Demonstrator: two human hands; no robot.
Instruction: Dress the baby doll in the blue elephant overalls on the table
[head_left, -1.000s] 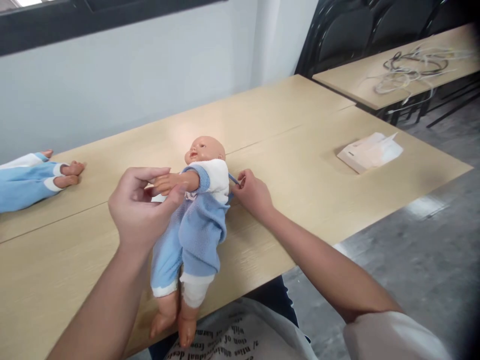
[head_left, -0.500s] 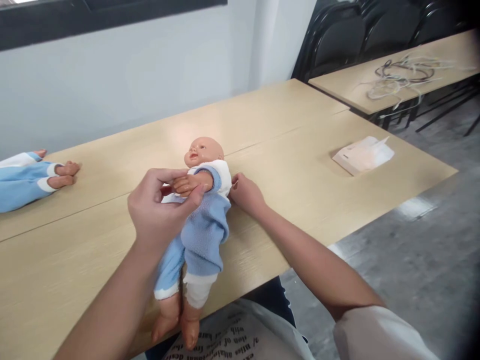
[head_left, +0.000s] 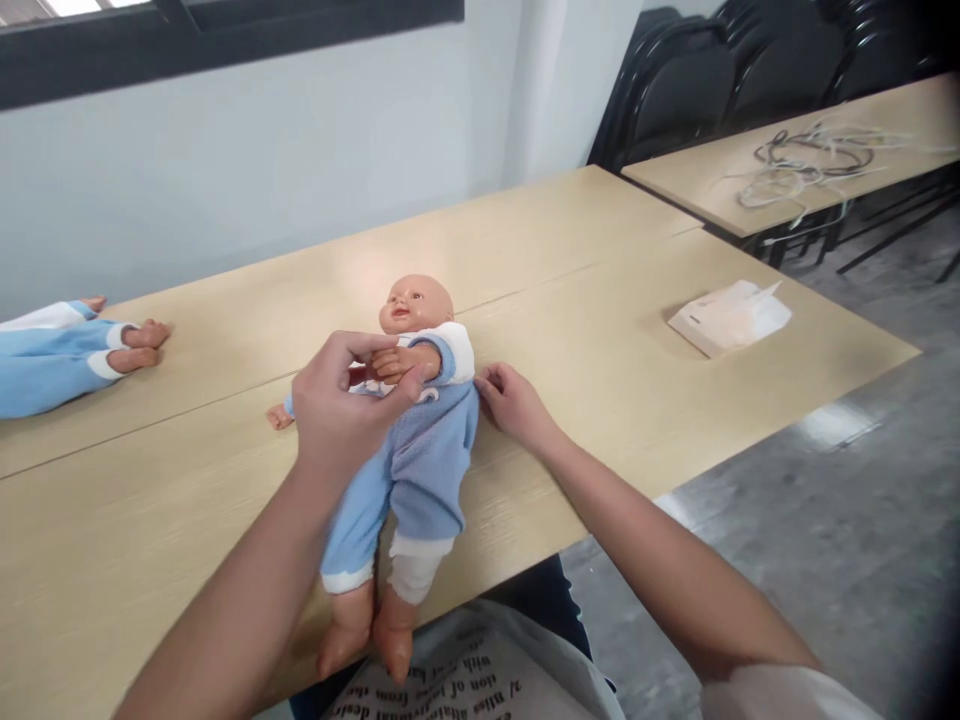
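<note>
A baby doll (head_left: 431,450) in a blue and white fleece suit lies on its back on the table, head away from me and feet at the near edge. My left hand (head_left: 337,395) is closed around the doll's small hand, thumb below and fingers above, holding that arm across its chest. At the doll's side, my right hand (head_left: 514,400) pinches the edge of the suit between thumb and fingertips. One trouser cuff has a white layer showing under it. The doll's other hand pokes out left of my left wrist.
A second doll (head_left: 67,365) in similar clothes lies at the left, only partly in view. A white tissue pack (head_left: 731,318) sits on the table (head_left: 600,330) at right. Cables (head_left: 814,160) lie on another table, before stacked black chairs (head_left: 679,95).
The doll has turned flatter onto its back, and its far hand has come into view. My left hand has shifted right with the doll's hand; my right hand stays at its side.
</note>
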